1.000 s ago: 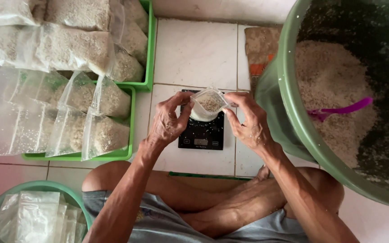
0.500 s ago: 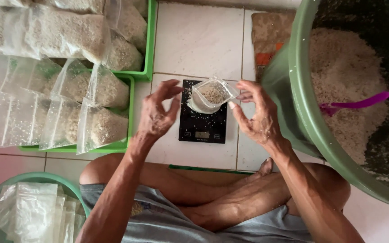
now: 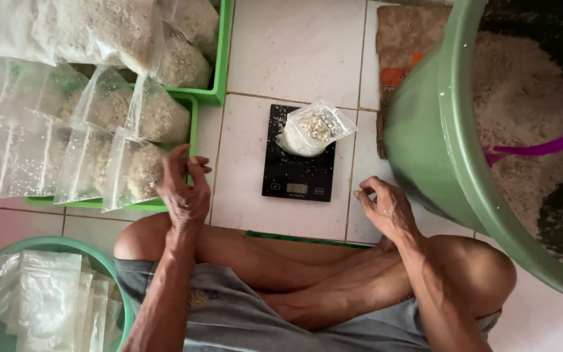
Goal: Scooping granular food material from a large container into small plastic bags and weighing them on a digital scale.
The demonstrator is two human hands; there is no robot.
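The left hand [image 3: 184,192] is in the middle left of the frame. Its fingers are loosely curled and hold nothing. It is just beside the green tray [image 3: 193,124] of filled bags. The right hand [image 3: 386,207] is in the middle right, with its fingertips pinched together and nothing between them. It is near the scale but not touching it.

The small clear bag [image 3: 313,129] sits on the black scale [image 3: 298,163] in the upper middle, apart from both hands. It holds pale grain and its top is open. It looks light, soft and floppy, and the plastic may be slippery. It could tip and spill, so the best place to hold it seems to be the top edges.

The floor [image 3: 294,45] is white tile. A big green tub [image 3: 438,156] of grain with a purple scoop [image 3: 535,148] fills the right. A green bucket [image 3: 105,261] of empty bags sits lower left.
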